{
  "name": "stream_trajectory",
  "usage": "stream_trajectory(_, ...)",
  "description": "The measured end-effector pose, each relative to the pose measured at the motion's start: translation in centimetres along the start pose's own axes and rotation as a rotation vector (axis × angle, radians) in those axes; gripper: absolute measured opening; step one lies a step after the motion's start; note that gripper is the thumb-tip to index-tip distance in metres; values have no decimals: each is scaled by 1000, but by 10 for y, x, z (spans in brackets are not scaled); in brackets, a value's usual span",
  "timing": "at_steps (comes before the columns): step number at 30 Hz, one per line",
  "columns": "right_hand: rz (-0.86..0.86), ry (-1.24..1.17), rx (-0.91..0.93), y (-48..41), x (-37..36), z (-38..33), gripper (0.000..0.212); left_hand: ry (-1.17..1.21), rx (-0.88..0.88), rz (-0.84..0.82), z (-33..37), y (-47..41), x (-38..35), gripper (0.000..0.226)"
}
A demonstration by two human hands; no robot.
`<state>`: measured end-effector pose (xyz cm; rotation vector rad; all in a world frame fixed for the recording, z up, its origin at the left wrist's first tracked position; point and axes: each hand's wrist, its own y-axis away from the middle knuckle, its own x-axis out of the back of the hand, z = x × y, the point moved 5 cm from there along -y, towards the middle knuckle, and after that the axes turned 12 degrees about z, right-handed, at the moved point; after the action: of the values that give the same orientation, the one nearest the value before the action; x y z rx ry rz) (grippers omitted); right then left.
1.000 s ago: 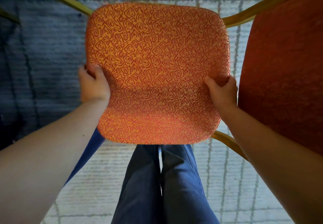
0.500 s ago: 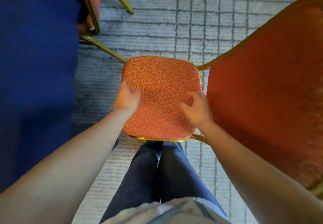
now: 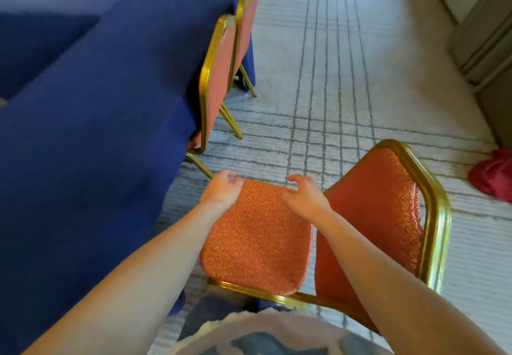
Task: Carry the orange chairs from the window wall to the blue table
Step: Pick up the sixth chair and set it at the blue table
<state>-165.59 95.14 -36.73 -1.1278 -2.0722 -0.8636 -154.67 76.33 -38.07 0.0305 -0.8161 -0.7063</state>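
Both bare arms reach forward and down, side by side. The left hand (image 3: 221, 189) and the right hand (image 3: 304, 198) have their fingers loosely curled and spread, not squeezing anything.

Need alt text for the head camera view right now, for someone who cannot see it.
Two bare hands, left hand and right hand, both open, hover at the far edge of an orange patterned chair seat with a gold metal frame, beside a blue-draped table. Two matching orange chairs already stand at the table on the pale grid-lined carpet.
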Motion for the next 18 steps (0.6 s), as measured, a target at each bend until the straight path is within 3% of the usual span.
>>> stream_trajectory(18,30,125,286,95,97,12,70,34,-112,150,49,157,50,43)
